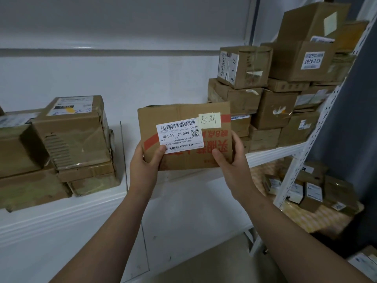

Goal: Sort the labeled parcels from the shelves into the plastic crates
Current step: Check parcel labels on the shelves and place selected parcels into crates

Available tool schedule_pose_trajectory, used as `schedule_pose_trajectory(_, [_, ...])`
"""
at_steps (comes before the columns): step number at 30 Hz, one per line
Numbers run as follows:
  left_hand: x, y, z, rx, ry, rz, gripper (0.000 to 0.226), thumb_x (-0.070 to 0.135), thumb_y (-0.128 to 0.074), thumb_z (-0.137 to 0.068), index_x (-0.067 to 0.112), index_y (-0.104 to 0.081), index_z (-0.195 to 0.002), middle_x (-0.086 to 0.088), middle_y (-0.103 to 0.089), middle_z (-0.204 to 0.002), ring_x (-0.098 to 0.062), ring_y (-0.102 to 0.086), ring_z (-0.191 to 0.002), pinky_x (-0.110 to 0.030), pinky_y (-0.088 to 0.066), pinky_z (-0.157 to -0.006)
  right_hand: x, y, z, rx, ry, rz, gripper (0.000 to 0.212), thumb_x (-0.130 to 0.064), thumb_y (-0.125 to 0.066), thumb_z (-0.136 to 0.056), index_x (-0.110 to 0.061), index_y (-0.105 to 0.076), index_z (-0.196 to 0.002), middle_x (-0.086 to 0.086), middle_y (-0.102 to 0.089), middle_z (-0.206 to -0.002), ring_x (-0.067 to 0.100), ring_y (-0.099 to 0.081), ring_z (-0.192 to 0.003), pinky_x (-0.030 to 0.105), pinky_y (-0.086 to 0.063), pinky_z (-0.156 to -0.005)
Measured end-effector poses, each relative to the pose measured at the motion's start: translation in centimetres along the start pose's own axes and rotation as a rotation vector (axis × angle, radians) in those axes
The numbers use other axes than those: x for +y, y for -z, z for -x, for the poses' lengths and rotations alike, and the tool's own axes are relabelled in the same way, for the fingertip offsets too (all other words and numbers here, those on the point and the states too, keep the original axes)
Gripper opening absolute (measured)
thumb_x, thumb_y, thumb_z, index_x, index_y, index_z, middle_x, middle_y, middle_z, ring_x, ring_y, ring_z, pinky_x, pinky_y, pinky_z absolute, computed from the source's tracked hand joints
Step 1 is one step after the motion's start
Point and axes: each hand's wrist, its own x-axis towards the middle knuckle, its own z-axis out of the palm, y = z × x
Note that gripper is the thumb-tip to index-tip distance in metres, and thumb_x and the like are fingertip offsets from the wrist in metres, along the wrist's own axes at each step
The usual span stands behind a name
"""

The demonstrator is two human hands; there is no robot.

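A: While both hands are on it, where exactly is the cardboard parcel [184,158]?

B: Held up in front of the white wall [122,82], between the two stacks of cartons, with its labeled face turned toward the camera. It hangs apart from the shelves on either side.

A: How does the left hand grip it?

B: The left hand [145,166] clasps the lower left corner. Its thumb lies over the bottom left corner of the white shipping label [180,135], and its fingers are hidden behind the box.

A: And the right hand?

B: The right hand [232,160] holds the lower right edge, with its thumb pressed on the front face beside the red print and its fingers curled round the side.

A: Anything else on that face?

B: The label reads J6-S04 twice, with barcodes and a QR code. A pale yellow sticky note [209,120] with handwriting sits just beside the label's top right corner. The red print reads upside down.

A: What lies around?

B: To the left, brown cartons [71,135] are stacked on a white shelf [61,217]; the top one carries a label with blue handwriting. To the right, a taller pile of cartons [265,103] rests on a white metal shelf with a perforated upright [302,152]. Below it, small parcels [310,190] lie on a lower shelf.
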Motion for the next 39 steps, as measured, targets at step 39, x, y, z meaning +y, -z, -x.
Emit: schedule_pose_trajectory(39, [1.4,-11.4,17.8,-0.623,-0.095,-0.2,0.08,0.035,-0.072,-0.081,0.018,-0.03,-0.147,-0.005,-0.041,-0.14,-0.02,-0.044,-0.125,-0.042,-0.041,-0.104,-1.3,14.9,22.2,0.591,-0.203,0.252,0.064,-0.015,-0.071,-0.085,-0.021,-0.038,-0.139,-0.014,-0.06,-0.12,-0.006,-0.058,-0.107,0.011,-0.049,-0.083])
